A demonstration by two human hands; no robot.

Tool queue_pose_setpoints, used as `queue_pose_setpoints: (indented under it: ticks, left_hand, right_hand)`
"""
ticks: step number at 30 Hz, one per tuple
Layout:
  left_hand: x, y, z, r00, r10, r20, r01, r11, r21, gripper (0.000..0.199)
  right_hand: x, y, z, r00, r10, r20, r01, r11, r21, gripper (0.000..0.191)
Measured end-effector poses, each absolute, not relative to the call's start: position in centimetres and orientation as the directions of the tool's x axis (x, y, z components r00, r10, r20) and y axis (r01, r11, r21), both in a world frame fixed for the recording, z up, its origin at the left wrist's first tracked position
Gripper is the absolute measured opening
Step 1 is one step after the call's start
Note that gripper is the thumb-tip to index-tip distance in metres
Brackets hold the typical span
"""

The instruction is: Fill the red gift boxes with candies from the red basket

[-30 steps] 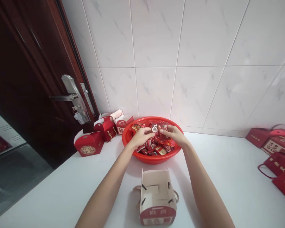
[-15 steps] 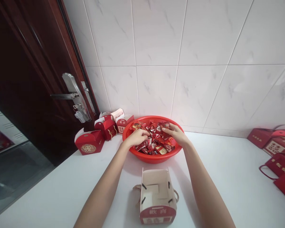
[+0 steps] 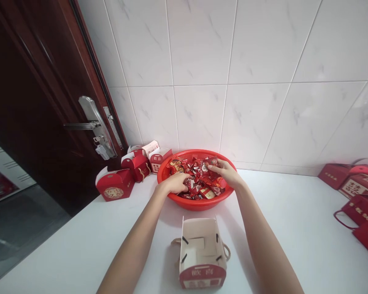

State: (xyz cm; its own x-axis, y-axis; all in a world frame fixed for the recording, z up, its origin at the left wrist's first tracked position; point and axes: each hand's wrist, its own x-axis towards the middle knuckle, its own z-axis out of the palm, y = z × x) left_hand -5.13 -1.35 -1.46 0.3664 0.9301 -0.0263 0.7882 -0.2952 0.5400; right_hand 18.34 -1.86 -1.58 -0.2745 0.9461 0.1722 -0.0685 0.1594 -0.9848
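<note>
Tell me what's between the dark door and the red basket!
A cluster of small boxes, mostly red, stands between the dark door and the red basket, seen in the head view.

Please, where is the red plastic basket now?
In the head view, the red plastic basket stands mid-picture on the table, between the tiled wall and the foreground gift box, with the left hand and right hand touching its packets.

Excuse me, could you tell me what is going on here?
A person is handling small wrapped packets in a red basket. The right hand pinches one near the basket's far right side; the left hand has its fingertips among the others, and whether it grips one is unclear. An open box with rope handles stands on the table, in front of the basket.
</note>
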Motion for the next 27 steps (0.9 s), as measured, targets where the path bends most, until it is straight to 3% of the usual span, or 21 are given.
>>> queue_pose_setpoints:
  ticks: [7,14,21,27]
  left_hand:
    - [-5.2,-1.4,-1.5,0.372,0.927,0.044,0.716,-0.316,0.622,0.005]
    - [-4.6,-1.1,-1.4,0.257,0.920,0.295,0.555,-0.390,0.734,0.027]
    - [-4.1,-1.1,-1.2,0.218,0.909,0.355,0.518,-0.417,0.747,0.033]
    - [-3.2,-1.2,-0.9,0.062,0.903,0.426,0.362,-0.418,0.833,0.030]
  right_hand:
    - [18.3,-2.0,-1.5,-0.273,0.949,0.156,-0.070,0.142,-0.987,0.041]
    - [18.2,-2.3,-1.2,-0.293,0.944,0.155,-0.076,0.138,-0.987,0.038]
    - [18.2,-2.5,-0.8,-0.310,0.940,0.139,-0.081,0.119,-0.990,0.038]
    - [17.7,-2.7,-0.4,-0.299,0.948,0.106,-0.169,0.057,-0.984,0.038]
